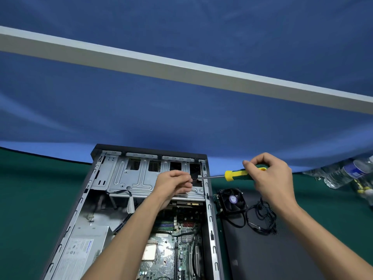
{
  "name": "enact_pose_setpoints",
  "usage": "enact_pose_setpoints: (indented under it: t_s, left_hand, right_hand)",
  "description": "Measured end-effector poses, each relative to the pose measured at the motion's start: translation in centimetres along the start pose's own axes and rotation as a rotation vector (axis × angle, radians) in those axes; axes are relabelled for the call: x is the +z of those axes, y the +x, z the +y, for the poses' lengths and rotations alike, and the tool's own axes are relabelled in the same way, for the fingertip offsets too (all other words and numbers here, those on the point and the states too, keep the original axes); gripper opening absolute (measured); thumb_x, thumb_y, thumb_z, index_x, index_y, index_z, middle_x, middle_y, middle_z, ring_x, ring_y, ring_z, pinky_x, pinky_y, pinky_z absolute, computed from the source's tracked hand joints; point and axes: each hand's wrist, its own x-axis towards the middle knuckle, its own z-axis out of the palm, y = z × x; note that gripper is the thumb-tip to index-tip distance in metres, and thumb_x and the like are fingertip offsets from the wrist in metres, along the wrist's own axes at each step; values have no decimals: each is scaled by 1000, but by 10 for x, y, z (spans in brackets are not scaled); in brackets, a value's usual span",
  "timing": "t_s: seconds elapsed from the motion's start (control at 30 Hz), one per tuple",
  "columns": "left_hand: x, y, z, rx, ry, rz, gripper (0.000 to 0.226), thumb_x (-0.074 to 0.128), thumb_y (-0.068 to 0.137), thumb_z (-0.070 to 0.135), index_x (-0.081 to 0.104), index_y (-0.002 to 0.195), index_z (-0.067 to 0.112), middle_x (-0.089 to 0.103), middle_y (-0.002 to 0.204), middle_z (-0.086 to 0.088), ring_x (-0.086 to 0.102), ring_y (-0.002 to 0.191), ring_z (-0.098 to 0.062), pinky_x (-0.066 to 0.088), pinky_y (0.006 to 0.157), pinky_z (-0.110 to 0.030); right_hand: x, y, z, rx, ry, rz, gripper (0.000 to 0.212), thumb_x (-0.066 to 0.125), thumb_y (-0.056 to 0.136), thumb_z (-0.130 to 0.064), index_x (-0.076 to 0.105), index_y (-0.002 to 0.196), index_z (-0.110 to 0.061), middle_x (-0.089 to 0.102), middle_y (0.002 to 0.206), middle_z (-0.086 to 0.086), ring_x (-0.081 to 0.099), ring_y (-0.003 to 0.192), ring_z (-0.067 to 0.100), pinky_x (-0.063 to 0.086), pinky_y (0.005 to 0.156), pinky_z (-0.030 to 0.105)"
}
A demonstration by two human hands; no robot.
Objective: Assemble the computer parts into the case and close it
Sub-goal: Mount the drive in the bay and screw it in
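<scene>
An open computer case (84,201) lies flat on the green table, showing its motherboard (171,245), a power supply (80,253) at the near left and a metal drive cage (129,176) at the far end. My right hand (270,178) grips a yellow-green screwdriver (236,174) whose shaft points left at the case's far right wall. My left hand (173,184) hovers over the cage, its fingertips pinched together at the screwdriver tip; what they hold is too small to see.
A black side panel (272,251) lies to the right of the case, bearing a cooler fan (232,201) and a tangle of black cable (260,217). Plastic water bottles (347,172) lie at the far right. A blue cloth backdrop (181,122) hangs behind the table.
</scene>
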Motion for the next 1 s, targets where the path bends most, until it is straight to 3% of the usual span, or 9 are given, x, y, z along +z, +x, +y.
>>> enact_pose_setpoints:
  t_s: [0.1, 0.2, 0.4, 0.63, 0.77, 1.0]
  left_hand:
    - [-6, 3, 2, -59, -147, -18, 2, 64, 82, -5, 65, 83, -5, 68, 67, -13, 65, 54, -15, 55, 51, -23]
    - [-15, 5, 2, -98, -288, -30, 14, 67, 74, 4, 63, 85, -4, 66, 64, -10, 63, 53, -14, 55, 49, -22]
    - [-19, 7, -3, -72, -454, -18, 12, 67, 72, 14, 64, 77, 3, 63, 58, -5, 59, 46, -10, 53, 44, -22]
    - [-18, 6, -1, -67, -482, -2, 19, 58, 90, 16, 63, 77, 4, 61, 55, -3, 58, 45, -9, 53, 44, -21]
    - [-19, 5, -1, -65, -476, -14, 18, 59, 88, 17, 63, 75, 5, 60, 55, -3, 58, 45, -10, 53, 45, -22]
    - [-18, 5, 0, -68, -425, -55, 16, 60, 86, 15, 60, 78, 1, 62, 56, -6, 59, 45, -11, 55, 46, -24]
  right_hand:
    - [0, -2, 0, -14, 44, 13, 24, 70, 82, -26, 57, 63, -21, 56, 52, -13, 40, 45, 18, 35, 48, 25]
    - [1, -4, -1, -25, 81, 28, 24, 70, 82, -25, 57, 63, -20, 53, 49, -13, 41, 46, 19, 35, 49, 26]
    - [10, -4, -8, -23, 161, 35, 23, 70, 83, -23, 57, 65, -16, 49, 43, -11, 39, 45, 20, 32, 47, 26]
    - [23, -6, -15, -20, 213, 13, 24, 70, 83, -23, 56, 65, -15, 46, 45, -7, 38, 47, 22, 32, 48, 26]
    - [26, -7, -17, -2, 232, 2, 25, 69, 83, -23, 55, 64, -16, 45, 47, 2, 35, 44, 20, 29, 35, 21]
    - [26, -4, -18, -16, 204, -12, 25, 69, 84, -23, 56, 65, -15, 48, 48, -5, 40, 48, 23, 34, 50, 29]
